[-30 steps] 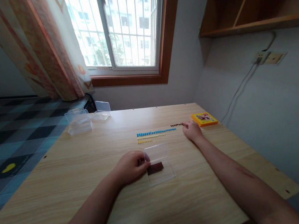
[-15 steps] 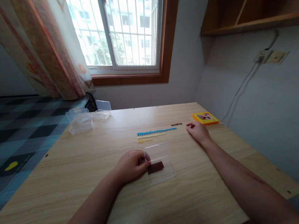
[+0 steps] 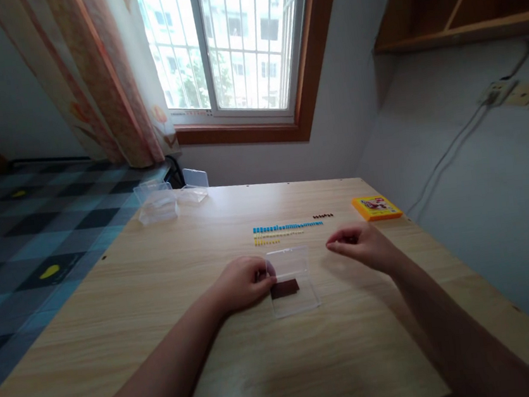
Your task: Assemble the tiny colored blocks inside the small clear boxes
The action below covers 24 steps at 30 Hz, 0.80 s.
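Note:
A clear plastic box (image 3: 296, 304) lies with its lid raised, in front of me on the table. Inside are dark brown flat pieces (image 3: 285, 288), close together on its left side. My left hand (image 3: 245, 282) grips the box's left edge between thumb and fingers. Over the table to the right of the box is my right hand (image 3: 363, 248), fingertips pinched together; whether anything tiny is between them I cannot make out. Beyond the box, small blue pieces (image 3: 287, 226), pale pieces (image 3: 281, 234) and yellow pieces (image 3: 266, 242) form rows. A short row of brown pieces (image 3: 322, 216) sits behind them.
A yellow box (image 3: 376, 208) with a printed picture lies at the table's right edge. More clear plastic boxes (image 3: 158, 207) stand open at the far left corner. The wooden table (image 3: 160, 287) meets the wall below a window; a cable (image 3: 444, 146) hangs on the right.
My right hand has drawn back from near the brown row towards the clear box and looks raised off the table. My left hand stays on the box. The view has shifted slightly.

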### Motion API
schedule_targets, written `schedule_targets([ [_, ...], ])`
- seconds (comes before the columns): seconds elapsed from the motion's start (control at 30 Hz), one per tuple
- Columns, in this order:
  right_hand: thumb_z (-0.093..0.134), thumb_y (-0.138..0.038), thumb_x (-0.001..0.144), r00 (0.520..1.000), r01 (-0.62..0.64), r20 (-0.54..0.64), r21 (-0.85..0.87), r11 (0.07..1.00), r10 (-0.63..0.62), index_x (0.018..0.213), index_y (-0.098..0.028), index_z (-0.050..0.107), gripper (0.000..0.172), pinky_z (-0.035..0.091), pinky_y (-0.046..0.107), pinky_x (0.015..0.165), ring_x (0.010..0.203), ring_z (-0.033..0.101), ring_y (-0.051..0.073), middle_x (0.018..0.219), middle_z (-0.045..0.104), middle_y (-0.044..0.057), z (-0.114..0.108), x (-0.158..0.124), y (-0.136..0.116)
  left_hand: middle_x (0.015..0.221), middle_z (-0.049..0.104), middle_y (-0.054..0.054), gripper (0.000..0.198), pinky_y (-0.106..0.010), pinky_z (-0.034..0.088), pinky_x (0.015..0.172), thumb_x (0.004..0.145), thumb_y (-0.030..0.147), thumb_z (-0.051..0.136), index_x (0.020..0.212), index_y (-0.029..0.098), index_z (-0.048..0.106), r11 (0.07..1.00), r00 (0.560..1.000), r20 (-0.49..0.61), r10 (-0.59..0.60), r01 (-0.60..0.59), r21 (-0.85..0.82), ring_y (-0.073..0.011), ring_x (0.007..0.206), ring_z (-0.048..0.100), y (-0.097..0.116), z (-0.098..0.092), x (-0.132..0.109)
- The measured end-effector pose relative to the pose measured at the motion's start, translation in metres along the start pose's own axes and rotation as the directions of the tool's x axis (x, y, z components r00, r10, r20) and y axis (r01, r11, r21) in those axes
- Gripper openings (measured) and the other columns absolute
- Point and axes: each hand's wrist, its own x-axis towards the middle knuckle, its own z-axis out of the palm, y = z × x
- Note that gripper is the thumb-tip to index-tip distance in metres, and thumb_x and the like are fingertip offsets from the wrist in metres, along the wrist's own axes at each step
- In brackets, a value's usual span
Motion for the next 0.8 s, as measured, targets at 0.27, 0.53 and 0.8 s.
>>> schedule_targets([
  [0.27,0.068,-0.019,0.082,0.959,0.129,0.276,-0.199,0.971,-0.071,0.082,-0.026,0.081,0.014,0.042,0.027,0.067,0.071,0.063,0.016,0.077,0.072,0.0,0.046,-0.023,-0.049,0.075,0.069,-0.001,0.016,-0.026,0.04,0.065,0.085,0.029,0.061,0.082,0.021,0.074,1.0,1.0,0.001,-0.005,0.005,0.008,-0.0169,0.07,0.06,0.002,0.0,-0.001],
  [0.53,0.066,-0.015,0.079,0.951,0.1,0.31,-0.277,0.956,-0.009,0.077,-0.027,0.081,0.019,0.04,0.027,0.066,0.073,0.065,0.017,0.08,0.075,0.0,0.059,-0.027,-0.046,0.076,0.07,-0.001,0.016,-0.027,0.041,0.065,0.084,0.028,0.061,0.084,0.021,0.075,1.0,1.0,-0.004,0.004,-0.004,0.008,-0.0173,0.071,0.06,0.002,0.0,0.0],
  [0.8,0.068,-0.021,0.084,0.946,0.161,0.317,-0.284,0.945,-0.067,0.085,-0.028,0.082,0.015,0.04,0.026,0.064,0.071,0.065,0.016,0.079,0.074,0.0,0.049,-0.027,-0.044,0.075,0.069,-0.001,0.014,-0.026,0.041,0.065,0.084,0.027,0.062,0.083,0.021,0.075,1.0,1.0,-0.015,0.009,-0.009,0.002,-0.0171,0.07,0.06,0.002,0.001,-0.001],
])
